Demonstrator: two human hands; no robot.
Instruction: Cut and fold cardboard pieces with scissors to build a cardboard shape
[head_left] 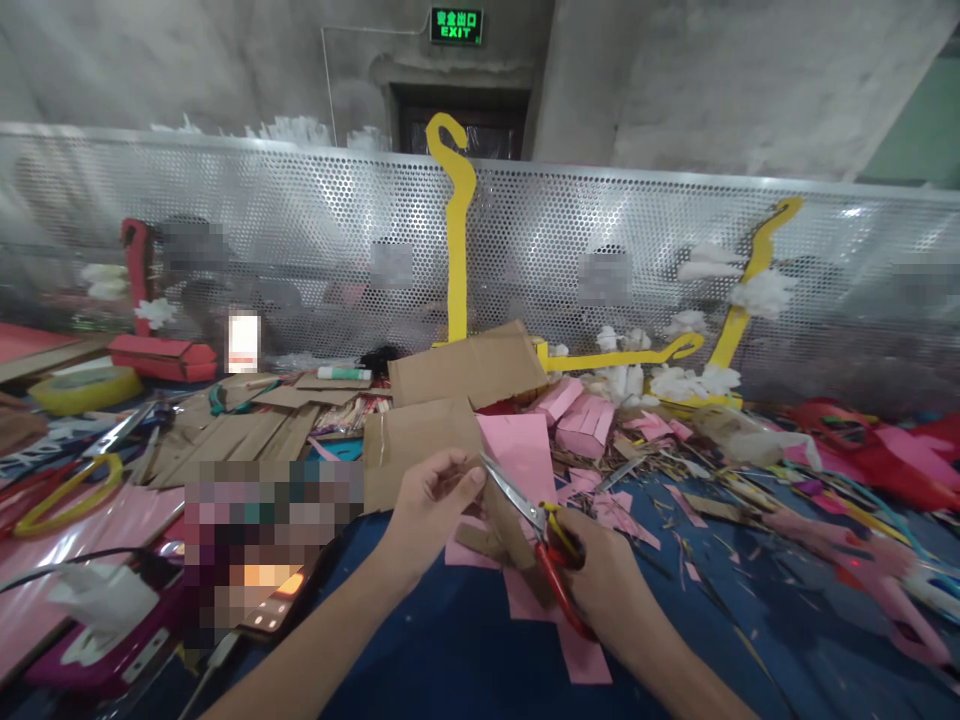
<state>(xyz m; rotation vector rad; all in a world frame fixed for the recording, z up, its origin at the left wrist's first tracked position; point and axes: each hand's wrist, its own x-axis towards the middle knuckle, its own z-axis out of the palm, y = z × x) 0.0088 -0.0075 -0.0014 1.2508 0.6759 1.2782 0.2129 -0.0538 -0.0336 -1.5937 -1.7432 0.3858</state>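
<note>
got a dark blue tabletop [360, 650] here, honestly pretty buried in craft clutter. got the left hand [439, 495] out over the middle, thumb and fingers pinched together on a brown cardboard strip [506, 520], plus the right hand [600, 560] clamped around the red and yellow handles of some scissors [521, 498], blades aimed up toward the left fingertips. can't tell much about the gap between the blades tbh.

see pink paper [521, 450] under and beyond the strip, right by some big cardboard sheets [420, 440]. over left, spot a yellow tape roll [86, 390], a red box [161, 357] with a tall hook shape, and a purple power strip [90, 650] near the front. over right, just a mess of pink scraps [619, 515], twigs and shiny red material [896, 465].

farther back, notice a tall yellow hook shape [456, 240] standing in front of a perforated metal panel [300, 230]. beyond that, get bare grey concrete wall [712, 90], a dark doorway [465, 120] and a green-lit exit sign [456, 26] above.
</note>
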